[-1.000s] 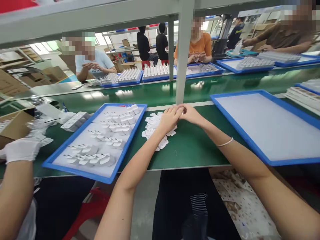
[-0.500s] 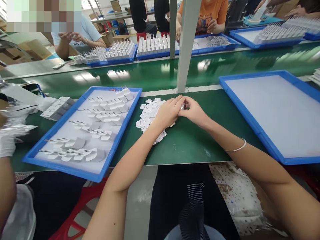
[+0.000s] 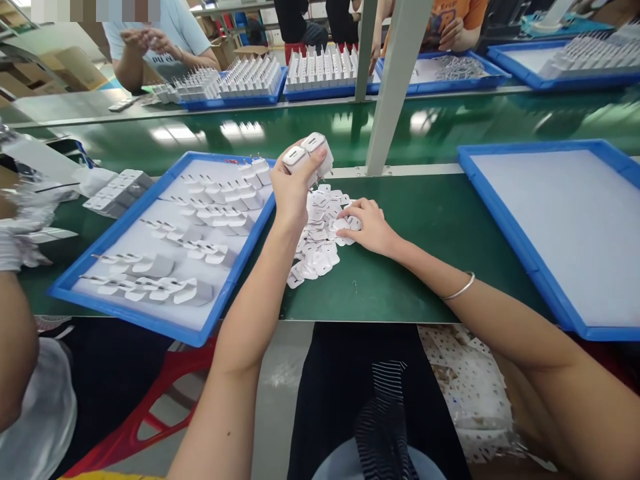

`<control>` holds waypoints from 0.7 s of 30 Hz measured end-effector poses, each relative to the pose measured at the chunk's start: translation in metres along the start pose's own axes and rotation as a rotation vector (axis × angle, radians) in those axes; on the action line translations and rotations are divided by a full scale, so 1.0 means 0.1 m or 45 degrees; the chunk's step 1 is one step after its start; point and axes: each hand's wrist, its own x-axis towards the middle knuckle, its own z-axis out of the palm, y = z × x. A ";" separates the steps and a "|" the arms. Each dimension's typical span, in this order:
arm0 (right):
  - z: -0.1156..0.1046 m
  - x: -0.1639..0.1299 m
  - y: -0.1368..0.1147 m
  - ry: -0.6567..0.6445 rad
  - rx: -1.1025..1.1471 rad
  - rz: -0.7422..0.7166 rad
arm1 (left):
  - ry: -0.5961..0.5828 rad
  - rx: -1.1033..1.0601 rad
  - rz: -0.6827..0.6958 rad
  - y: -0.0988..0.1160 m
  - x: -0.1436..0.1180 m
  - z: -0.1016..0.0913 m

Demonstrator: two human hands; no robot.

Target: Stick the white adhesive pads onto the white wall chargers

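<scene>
My left hand (image 3: 294, 190) is raised above the table and closed round white plug charger bodies (image 3: 315, 150). Two slotted end faces point up, and metal pins stick out below. A pile of small flat white plastic covers (image 3: 317, 233) lies on the green table. At the pile's right side is my right hand (image 3: 367, 225), thumb and fingers apart and touching the covers. Whether one cover is between its fingertips is hard to make out. Left of the pile, a blue-rimmed tray (image 3: 220, 303) bears rows of white charger bodies with pins (image 3: 235, 220).
A second blue-rimmed tray (image 3: 555, 267) lies at the right. A pale metal post (image 3: 395, 93) rises behind the pile. Beyond the green belt (image 3: 300, 130), co-workers sit by trays of white parts. Another person's gloved hand (image 3: 10, 250) is at far left, near stacked white blocks (image 3: 117, 193).
My hands were together over the pile and have separated. The left rose up and left with the charger bodies, now in plain sight; the right came down to the covers. The view tilted down slightly.
</scene>
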 end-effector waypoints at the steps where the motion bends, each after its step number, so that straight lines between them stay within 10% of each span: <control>1: 0.00 0.00 -0.02 -0.007 0.010 0.003 | -0.021 -0.001 0.001 -0.02 0.00 0.00; 12: -0.43 -0.09 -0.12 0.131 1.132 0.132 | -0.389 0.160 0.200 0.06 -0.12 0.12; 21: -0.82 -0.11 -0.17 0.290 1.384 0.149 | -0.522 0.300 0.413 0.26 -0.37 0.31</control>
